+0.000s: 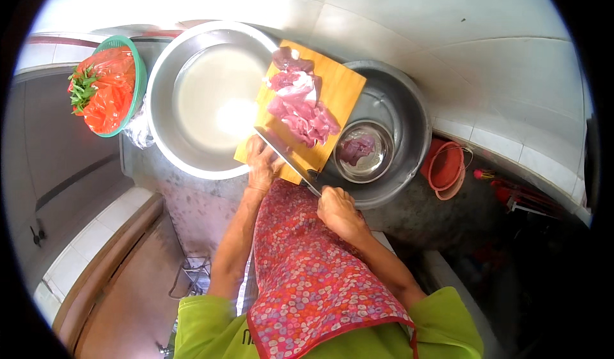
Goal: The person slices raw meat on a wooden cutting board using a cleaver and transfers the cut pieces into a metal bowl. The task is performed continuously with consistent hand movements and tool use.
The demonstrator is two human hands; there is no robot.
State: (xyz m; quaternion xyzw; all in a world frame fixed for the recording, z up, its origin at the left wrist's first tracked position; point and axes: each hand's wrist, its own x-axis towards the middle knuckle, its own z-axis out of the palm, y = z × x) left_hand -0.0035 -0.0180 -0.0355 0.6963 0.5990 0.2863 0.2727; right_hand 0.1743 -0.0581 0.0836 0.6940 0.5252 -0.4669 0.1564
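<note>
Left of centre, your left hand (261,165) bends beside the silver metal knife (286,159) (its grip I can't tell), while raw pink meat (308,119) lies on the yellow rectangular wooden board (347,85), upper centre. Your right hand (338,212) grasps the knife; cutting looks partway, one piece (357,148) in the round steel bowl (377,160), several left.

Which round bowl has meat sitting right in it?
The small silver bowl, inside the dark grey basin at right: it holds meat. The big silver basin at left holds cloudy liquid.
</note>
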